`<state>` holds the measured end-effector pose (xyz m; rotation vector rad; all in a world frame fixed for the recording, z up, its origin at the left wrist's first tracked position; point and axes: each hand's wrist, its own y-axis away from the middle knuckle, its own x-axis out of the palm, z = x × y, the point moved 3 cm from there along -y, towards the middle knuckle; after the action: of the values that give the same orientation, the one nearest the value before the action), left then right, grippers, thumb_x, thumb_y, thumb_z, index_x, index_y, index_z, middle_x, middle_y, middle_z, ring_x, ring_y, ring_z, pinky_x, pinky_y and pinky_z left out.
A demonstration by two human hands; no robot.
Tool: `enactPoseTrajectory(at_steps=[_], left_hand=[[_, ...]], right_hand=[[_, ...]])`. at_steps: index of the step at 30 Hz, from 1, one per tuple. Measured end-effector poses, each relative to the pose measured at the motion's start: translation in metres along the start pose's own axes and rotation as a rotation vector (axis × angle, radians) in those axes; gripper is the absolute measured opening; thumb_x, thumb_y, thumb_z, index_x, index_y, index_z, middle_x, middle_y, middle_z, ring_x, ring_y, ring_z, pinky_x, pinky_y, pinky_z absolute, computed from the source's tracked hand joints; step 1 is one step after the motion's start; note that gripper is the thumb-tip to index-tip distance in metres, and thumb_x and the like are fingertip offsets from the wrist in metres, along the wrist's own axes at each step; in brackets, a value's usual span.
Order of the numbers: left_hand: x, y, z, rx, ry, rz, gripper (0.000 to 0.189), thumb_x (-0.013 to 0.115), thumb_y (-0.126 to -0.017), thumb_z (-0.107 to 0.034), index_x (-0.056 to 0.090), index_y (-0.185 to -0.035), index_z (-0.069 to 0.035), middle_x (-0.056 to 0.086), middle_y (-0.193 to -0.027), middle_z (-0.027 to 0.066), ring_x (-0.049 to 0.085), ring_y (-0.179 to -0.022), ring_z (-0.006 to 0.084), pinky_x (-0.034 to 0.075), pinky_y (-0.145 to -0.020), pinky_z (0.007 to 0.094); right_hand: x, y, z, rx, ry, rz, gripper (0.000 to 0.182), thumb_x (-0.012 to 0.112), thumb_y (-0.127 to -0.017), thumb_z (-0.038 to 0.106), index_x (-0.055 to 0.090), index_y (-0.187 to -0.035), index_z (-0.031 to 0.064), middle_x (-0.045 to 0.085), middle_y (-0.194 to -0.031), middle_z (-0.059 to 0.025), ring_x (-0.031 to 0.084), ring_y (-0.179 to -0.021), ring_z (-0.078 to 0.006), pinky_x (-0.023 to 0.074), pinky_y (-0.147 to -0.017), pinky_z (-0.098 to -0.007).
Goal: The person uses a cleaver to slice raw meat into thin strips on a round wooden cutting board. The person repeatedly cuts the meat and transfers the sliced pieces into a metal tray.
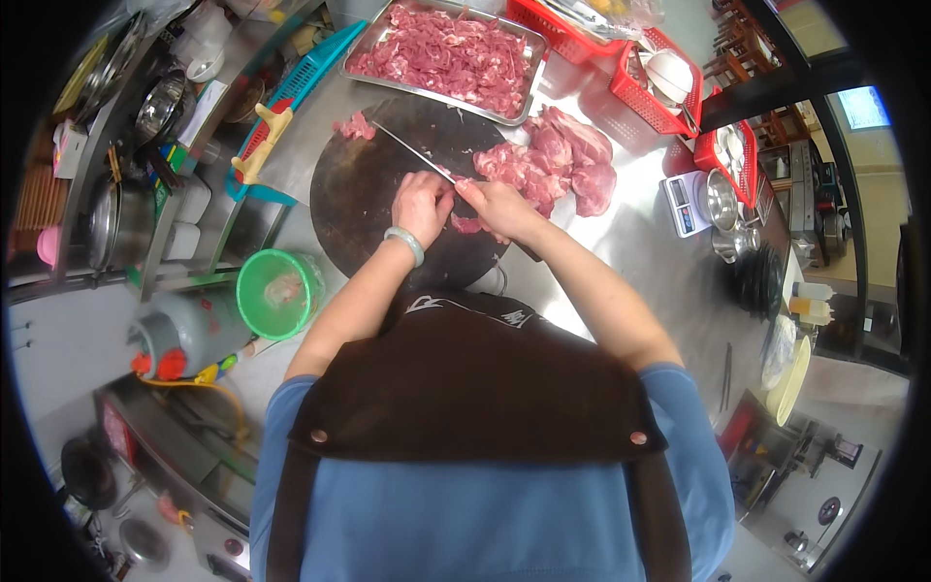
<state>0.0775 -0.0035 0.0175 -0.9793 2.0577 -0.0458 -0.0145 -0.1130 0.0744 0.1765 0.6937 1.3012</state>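
My right hand (498, 207) is closed around the handle end of a knife (414, 151), whose blade points to the upper left over a round dark chopping board (356, 196). Close beside the blade, my left hand (422, 205) rests low over the board with bent fingers; what lies under its fingertips is hidden. A strip of raw meat (465, 223) shows between and below the hands. Small cut pieces of meat (355, 126) lie at the board's upper left. Large raw chunks (574, 160) sit on the right, partly over the board's edge.
A steel tray (534, 73) of sliced meat stands behind the board. Red plastic baskets (625, 91) with bowls are at the back right, near a kitchen scale (684, 207). A green bucket (269, 331) stands lower left; shelves with pots line the left.
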Motion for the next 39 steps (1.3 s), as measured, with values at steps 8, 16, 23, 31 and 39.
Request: enactPoseTrajectory(at_steps=[8, 16, 23, 31, 39], left_hand=[[-0.031, 0.018, 0.006, -0.126, 0.081, -0.024, 0.009, 0.063, -0.074, -0.009, 0.06, -0.082, -0.007, 0.059, -0.08, 0.0084, 0.058, -0.073, 0.0248, 0.047, -0.067, 0.0359], [-0.016, 0.023, -0.028, -0.118, 0.259, 0.086, 0.026, 0.074, -0.072, -0.021, 0.062, -0.089, -0.005, 0.055, -0.098, 0.0099, 0.058, -0.08, 0.023, 0.049, -0.067, 0.0337], [-0.002, -0.01, -0.027, -0.107, 0.18, 0.15, 0.045, 0.071, -0.074, -0.014, 0.054, -0.114, -0.004, 0.052, -0.108, 0.0113, 0.057, -0.084, 0.0231, 0.049, -0.075, 0.0346], [0.044, -0.065, -0.051, 0.0, -0.251, 0.558, 0.092, 0.081, -0.064, -0.029, 0.032, -0.138, -0.009, 0.034, -0.135, 0.0222, 0.038, -0.118, 0.0408, 0.036, -0.101, 0.0426], [0.08, -0.073, -0.049, 0.022, 0.03, 0.567, 0.03, 0.064, -0.073, -0.017, 0.064, -0.103, -0.009, 0.053, -0.111, 0.0176, 0.055, -0.098, 0.0339, 0.047, -0.088, 0.0395]], right_hand=[[-0.021, 0.045, -0.037, 0.123, -0.058, -0.025, 0.045, 0.04, -0.097, 0.042, 0.059, -0.094, 0.0013, 0.047, -0.051, -0.0017, 0.043, -0.035, -0.0102, 0.0355, -0.036, -0.0266], [-0.009, 0.071, -0.041, -0.133, -0.178, -0.257, 0.039, 0.047, -0.096, 0.031, 0.056, -0.122, 0.0044, 0.056, -0.064, -0.0038, 0.053, -0.055, -0.0109, 0.0426, -0.053, -0.0268], [-0.01, 0.075, -0.053, -0.083, -0.797, -0.192, 0.047, 0.034, -0.098, 0.045, 0.049, -0.081, 0.0036, 0.047, -0.054, -0.0043, 0.043, -0.039, -0.0122, 0.0363, -0.036, -0.0261], [-0.023, 0.095, -0.085, -0.024, -0.995, -0.329, 0.061, 0.031, -0.096, 0.054, 0.047, -0.065, 0.0035, 0.044, -0.051, -0.0041, 0.043, -0.037, -0.0144, 0.0369, -0.036, -0.0279], [-0.031, 0.117, -0.109, 0.066, -1.084, -0.471, 0.064, 0.027, -0.096, 0.056, 0.044, -0.061, 0.0041, 0.04, -0.049, -0.0048, 0.041, -0.037, -0.0167, 0.0378, -0.038, -0.0302]])
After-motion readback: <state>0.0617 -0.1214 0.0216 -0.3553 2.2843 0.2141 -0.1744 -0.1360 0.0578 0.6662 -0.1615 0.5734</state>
